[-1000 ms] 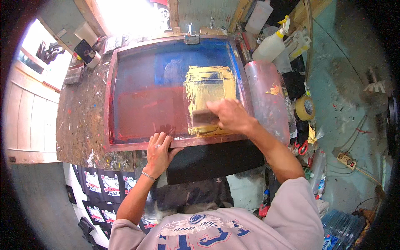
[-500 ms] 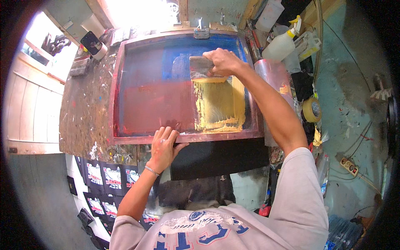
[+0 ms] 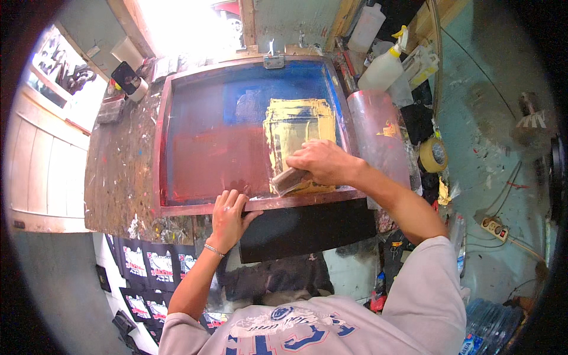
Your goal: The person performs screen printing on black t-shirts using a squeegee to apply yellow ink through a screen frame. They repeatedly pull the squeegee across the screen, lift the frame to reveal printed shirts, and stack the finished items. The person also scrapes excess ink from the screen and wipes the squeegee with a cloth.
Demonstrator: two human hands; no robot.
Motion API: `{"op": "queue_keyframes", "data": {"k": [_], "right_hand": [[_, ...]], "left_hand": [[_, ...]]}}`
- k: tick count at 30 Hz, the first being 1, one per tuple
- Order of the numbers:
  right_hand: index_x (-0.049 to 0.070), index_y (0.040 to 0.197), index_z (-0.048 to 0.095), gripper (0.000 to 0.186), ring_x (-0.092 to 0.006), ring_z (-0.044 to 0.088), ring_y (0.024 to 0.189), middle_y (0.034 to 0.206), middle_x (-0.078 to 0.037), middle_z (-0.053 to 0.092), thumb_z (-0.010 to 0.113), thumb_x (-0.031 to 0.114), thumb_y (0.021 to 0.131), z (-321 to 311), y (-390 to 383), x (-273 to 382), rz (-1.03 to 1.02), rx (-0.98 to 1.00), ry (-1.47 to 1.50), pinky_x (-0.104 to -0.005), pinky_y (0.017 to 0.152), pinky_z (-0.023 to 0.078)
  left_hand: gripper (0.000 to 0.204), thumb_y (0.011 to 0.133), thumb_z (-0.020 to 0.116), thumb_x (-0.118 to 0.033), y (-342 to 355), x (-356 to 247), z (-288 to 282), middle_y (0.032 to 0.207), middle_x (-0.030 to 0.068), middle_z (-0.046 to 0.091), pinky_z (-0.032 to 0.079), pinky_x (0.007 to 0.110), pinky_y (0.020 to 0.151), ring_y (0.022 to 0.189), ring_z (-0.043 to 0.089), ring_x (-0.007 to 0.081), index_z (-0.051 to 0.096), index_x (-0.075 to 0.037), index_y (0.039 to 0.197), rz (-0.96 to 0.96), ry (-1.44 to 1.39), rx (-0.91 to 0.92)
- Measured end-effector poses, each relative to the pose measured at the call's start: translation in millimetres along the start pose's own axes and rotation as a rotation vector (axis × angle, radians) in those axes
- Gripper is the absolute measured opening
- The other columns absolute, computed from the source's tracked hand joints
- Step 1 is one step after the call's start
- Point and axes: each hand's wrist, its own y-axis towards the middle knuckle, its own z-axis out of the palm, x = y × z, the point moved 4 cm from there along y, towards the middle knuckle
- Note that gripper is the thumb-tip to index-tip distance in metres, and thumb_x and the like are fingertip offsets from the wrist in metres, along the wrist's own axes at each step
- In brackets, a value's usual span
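Observation:
A wooden screen-printing frame, its mesh stained red and blue, lies on the worktable. Yellow ink covers a rectangle on the mesh's right side. My right hand grips a squeegee, tilted, low on the yellow patch close to the frame's near edge. The squeegee's far end is hidden behind my fingers. My left hand grasps the frame's near rail, fingers over its top and thumb along its side. Below that rail a piece of black fabric sticks out. A metal hinge clamp sits at the frame's far edge.
Right of the frame stand a spray bottle, a clear roll of film and a roll of tape. A phone leans at the table's far left. Printed black fabric pieces lie lower left; a power strip is at right.
My right hand has pulled the squeegee from the far part of the yellow patch toward the near rail. Yellow ink now shows where it was. My left hand still holds the rail.

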Motion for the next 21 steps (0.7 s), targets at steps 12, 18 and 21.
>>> {"op": "queue_keyframes", "data": {"k": [12, 18, 21], "right_hand": [[0.005, 0.106, 0.064, 0.043, -0.0413, 0.068, 0.103, 0.103, -0.021, 0.071, 0.085, 0.021, 0.073, -29.7, 56.0, -149.1, 0.412, -0.096, 0.026, -0.0504, 0.083, 0.054], [0.006, 0.11, 0.064, 0.041, -0.0393, 0.07, 0.1, 0.1, -0.02, 0.072, 0.083, 0.018, 0.076, -7.4, 15.1, -73.4, 0.418, -0.011, 0.054, -0.0494, 0.085, 0.056], [0.006, 0.112, 0.062, 0.039, -0.0409, 0.07, 0.096, 0.097, -0.02, 0.071, 0.079, 0.01, 0.077, 11.4, -11.4, -23.3, 0.427, -0.046, 0.111, -0.0514, 0.084, 0.056]], "left_hand": [[0.04, 0.077, 0.084, -0.032, 5.0, -3.6, -0.9, 0.09, 0.0108, 0.054, 0.044, 0.042, 0.077, 0.088, 0.053, 0.0317, 0.061, -0.004, 0.093, 0.026, 0.011, -0.008], [0.041, 0.074, 0.086, -0.029, -0.4, -2.1, -1.9, 0.085, 0.011, 0.052, 0.042, 0.044, 0.074, 0.084, 0.051, 0.0327, 0.062, -0.004, 0.096, 0.011, -0.022, -0.012], [0.041, 0.075, 0.086, -0.029, -2.7, -0.7, -4.3, 0.085, 0.0111, 0.052, 0.042, 0.044, 0.075, 0.084, 0.051, 0.0329, 0.061, -0.004, 0.095, 0.008, 0.0, -0.019]]}}
